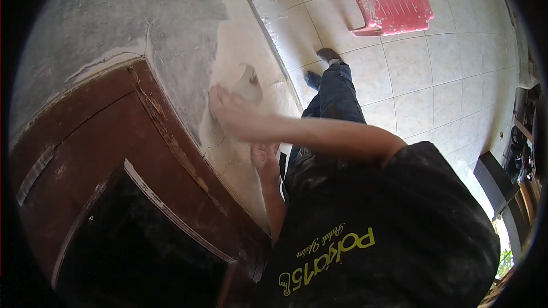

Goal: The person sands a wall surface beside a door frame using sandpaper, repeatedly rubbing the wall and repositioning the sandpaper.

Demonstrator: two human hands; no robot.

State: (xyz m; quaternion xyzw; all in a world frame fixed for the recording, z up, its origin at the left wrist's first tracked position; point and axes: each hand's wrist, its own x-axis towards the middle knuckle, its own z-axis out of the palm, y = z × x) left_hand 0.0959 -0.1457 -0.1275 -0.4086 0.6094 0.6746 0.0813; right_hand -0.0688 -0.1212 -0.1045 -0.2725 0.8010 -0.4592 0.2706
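Note:
My right hand (229,111) reaches across from the right and lies at the wall, on the line between grey plaster (177,17) and a cream-coloured strip (240,28). Motion smears its fingers, so whether it holds something does not show. Just beside it is a pale, curved-edged shape (249,84) with a small reddish spot; I cannot make out what it is. Lower down, my left hand (265,155) is against the cream surface. The right forearm covers its fingers.
A worn brown wooden frame (97,120) with cracked edges surrounds a dark panel (137,245) at lower left. My feet stand on pale floor tiles (422,85) near the wall's base. A red, white-stained plastic chair (394,3) is farther off; dark clutter (516,154) lines the right edge.

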